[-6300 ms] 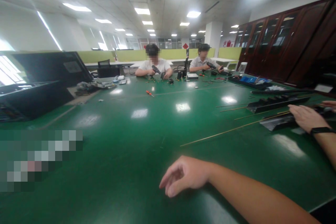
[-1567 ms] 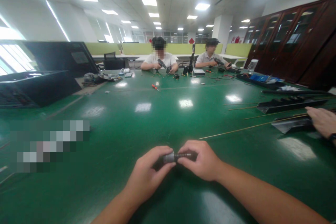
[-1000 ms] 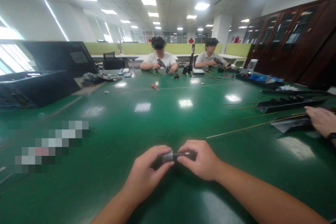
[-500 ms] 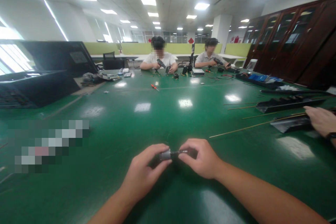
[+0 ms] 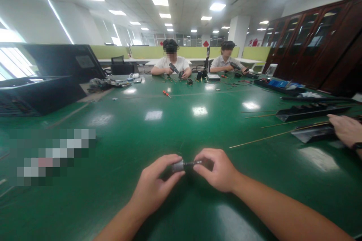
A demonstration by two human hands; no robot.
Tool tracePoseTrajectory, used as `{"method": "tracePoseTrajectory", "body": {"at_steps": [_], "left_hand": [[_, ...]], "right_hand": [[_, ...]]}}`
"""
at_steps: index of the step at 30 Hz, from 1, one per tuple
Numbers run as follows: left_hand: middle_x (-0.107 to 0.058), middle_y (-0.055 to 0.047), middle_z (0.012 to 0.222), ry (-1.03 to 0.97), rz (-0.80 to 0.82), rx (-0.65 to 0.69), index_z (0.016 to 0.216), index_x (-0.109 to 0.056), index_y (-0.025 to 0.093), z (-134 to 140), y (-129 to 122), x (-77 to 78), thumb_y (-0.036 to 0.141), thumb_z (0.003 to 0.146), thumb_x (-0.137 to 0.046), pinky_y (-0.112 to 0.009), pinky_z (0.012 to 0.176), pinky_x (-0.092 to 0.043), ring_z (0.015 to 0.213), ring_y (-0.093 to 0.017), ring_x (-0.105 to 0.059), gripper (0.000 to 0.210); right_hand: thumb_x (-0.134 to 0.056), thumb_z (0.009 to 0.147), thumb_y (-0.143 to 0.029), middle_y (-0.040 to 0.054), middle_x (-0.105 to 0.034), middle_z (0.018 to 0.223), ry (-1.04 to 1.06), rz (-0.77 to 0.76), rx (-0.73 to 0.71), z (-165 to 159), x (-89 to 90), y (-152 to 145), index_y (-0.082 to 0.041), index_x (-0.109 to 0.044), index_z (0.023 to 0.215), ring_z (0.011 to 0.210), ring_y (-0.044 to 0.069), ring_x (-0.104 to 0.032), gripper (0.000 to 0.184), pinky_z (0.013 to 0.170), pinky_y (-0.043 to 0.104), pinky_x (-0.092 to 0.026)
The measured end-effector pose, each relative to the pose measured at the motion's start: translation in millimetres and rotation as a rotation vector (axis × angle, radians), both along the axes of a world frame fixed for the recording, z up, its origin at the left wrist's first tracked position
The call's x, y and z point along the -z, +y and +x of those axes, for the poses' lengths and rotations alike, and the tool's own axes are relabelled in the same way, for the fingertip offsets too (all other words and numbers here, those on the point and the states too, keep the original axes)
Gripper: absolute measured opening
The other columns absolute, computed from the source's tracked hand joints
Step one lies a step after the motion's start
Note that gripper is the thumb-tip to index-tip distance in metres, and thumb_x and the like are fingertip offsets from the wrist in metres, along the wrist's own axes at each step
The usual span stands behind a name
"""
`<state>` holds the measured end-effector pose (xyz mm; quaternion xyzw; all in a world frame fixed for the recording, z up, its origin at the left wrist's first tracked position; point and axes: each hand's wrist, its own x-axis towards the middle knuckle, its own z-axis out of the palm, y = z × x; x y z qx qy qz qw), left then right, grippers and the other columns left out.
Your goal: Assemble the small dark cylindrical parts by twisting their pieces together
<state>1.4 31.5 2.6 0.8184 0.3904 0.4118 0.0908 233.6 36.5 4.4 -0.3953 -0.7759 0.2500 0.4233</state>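
Note:
Low over the green table, my left hand (image 5: 160,180) is closed, fingers and thumb around a small grey metallic cylinder (image 5: 178,166). From the cylinder's right end a thin dark rod (image 5: 189,164) runs toward my right hand (image 5: 216,169). The thumb and forefinger of that hand pinch the rod's outer end, which shows a shiny tip (image 5: 198,162). Both parts lie in one line, nearly level. The exact kind of the piece is too small to make out, and my fingers hide some of it.
At the right edge a co-worker's hand (image 5: 346,130) lies by dark metal channels (image 5: 312,133) and thin brass-coloured rods (image 5: 260,140). An orange screwdriver (image 5: 166,93) lies farther back. Across the table (image 5: 135,135), two people hold power drills (image 5: 173,68). A black case (image 5: 36,96) stands left.
My right hand has shifted very slightly to the right along the rod's line. The tip of the nearest brass-coloured rod has also slid a little right. My left hand holds still.

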Motion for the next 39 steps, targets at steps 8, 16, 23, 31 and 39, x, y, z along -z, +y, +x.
{"method": "tracePoseTrajectory", "body": {"at_steps": [8, 16, 23, 31, 39], "left_hand": [[-0.073, -0.002, 0.106, 0.012, 0.015, -0.015, 0.111, -0.066, 0.026, -2.4, 1.5, 1.2, 0.030, 0.084, -0.073, -0.028, 0.090, -0.058, 0.096, -0.017, -0.070, 0.028], [-0.073, -0.001, 0.108, 0.016, 0.003, -0.023, 0.112, -0.066, 0.027, -3.9, 1.8, 2.5, 0.030, 0.084, -0.073, -0.029, 0.093, -0.057, 0.099, -0.017, -0.069, 0.029], [-0.073, -0.003, 0.106, 0.001, 0.015, -0.023, 0.110, -0.068, 0.025, -3.4, 2.1, 0.7, 0.030, 0.084, -0.073, -0.030, 0.091, -0.058, 0.097, -0.018, -0.070, 0.027], [-0.074, -0.004, 0.105, 0.000, 0.012, -0.035, 0.109, -0.069, 0.024, -6.1, 2.6, 0.5, 0.032, 0.084, -0.072, -0.032, 0.090, -0.059, 0.096, -0.019, -0.071, 0.027], [-0.073, -0.001, 0.107, -0.007, -0.019, -0.022, 0.110, -0.067, 0.027, -6.2, 4.8, 0.1, 0.030, 0.083, -0.074, -0.030, 0.091, -0.056, 0.098, -0.017, -0.069, 0.028]], "right_hand": [[-0.067, 0.082, -0.023, 0.0013, -0.067, 0.071, 0.034, -0.041, 0.021, -1.1, -0.6, 0.4, -0.018, -0.070, 0.080, 0.064, 0.014, -0.058, 0.007, 0.063, 0.025, -0.043], [-0.067, 0.081, -0.025, 0.0009, -0.067, 0.069, 0.048, -0.057, 0.037, 0.6, 2.5, 3.0, -0.017, -0.069, 0.078, 0.063, 0.013, -0.057, 0.009, 0.061, 0.024, -0.040], [-0.067, 0.081, -0.024, 0.0007, -0.065, 0.069, 0.044, -0.052, 0.035, 1.3, 1.0, 3.1, -0.017, -0.069, 0.077, 0.063, 0.014, -0.057, 0.009, 0.061, 0.025, -0.042], [-0.066, 0.081, -0.025, 0.0014, -0.066, 0.070, 0.058, -0.045, 0.048, 2.2, 2.1, 4.7, -0.017, -0.068, 0.077, 0.063, 0.014, -0.057, 0.009, 0.061, 0.025, -0.043], [-0.065, 0.081, -0.025, 0.0017, -0.066, 0.070, 0.062, -0.052, 0.044, 2.7, 2.2, 5.8, -0.017, -0.068, 0.076, 0.063, 0.014, -0.057, 0.009, 0.061, 0.025, -0.042]]}}
